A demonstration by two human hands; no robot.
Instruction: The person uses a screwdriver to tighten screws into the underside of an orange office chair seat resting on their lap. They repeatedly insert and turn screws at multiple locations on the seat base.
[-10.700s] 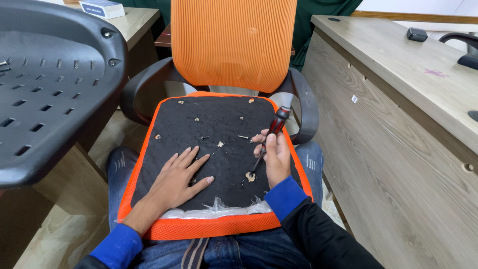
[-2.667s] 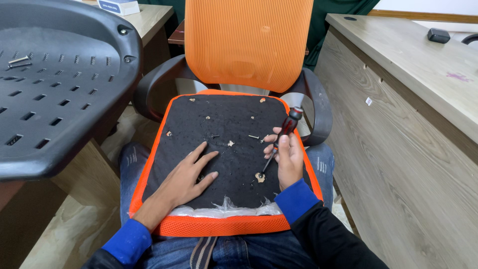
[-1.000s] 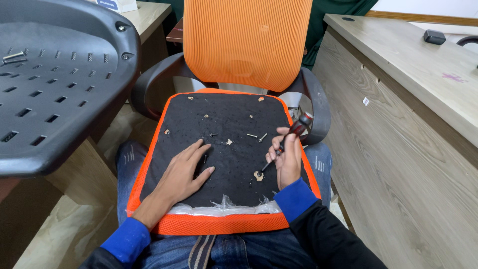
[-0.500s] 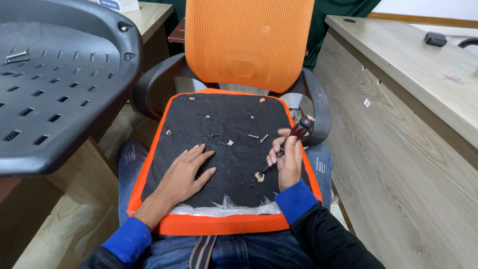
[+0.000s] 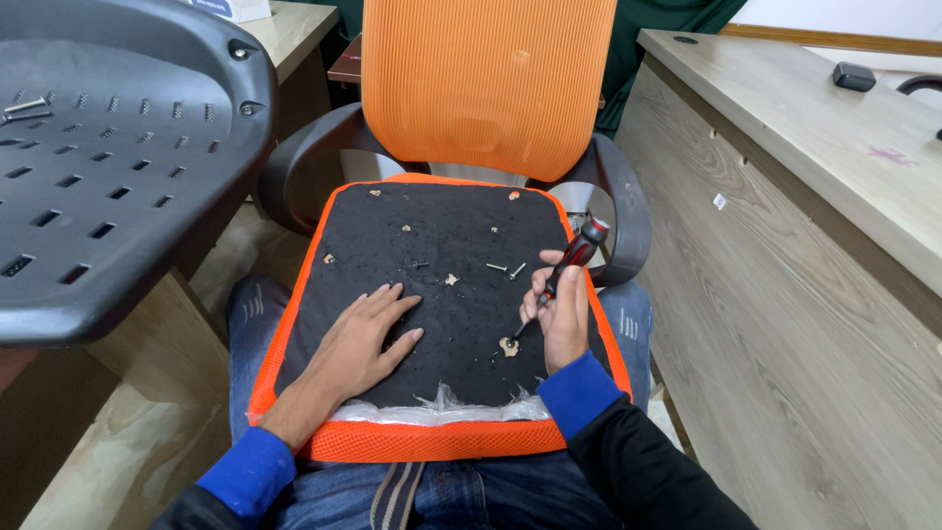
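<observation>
We see the right hand (image 5: 561,312) wrapped around a red-and-black screwdriver (image 5: 559,275), its tip down at a pale fitting (image 5: 508,346) on the black underside of an orange seat cushion (image 5: 442,285) that lies across the person's lap. Whether the tip sits in a screw head is too small to tell. The left hand (image 5: 361,334) lies flat and open on the cushion, holding nothing. Two loose screws (image 5: 506,268) lie just above the screwdriver hand. A grey plastic seat shell (image 5: 108,167) is cut off at left.
</observation>
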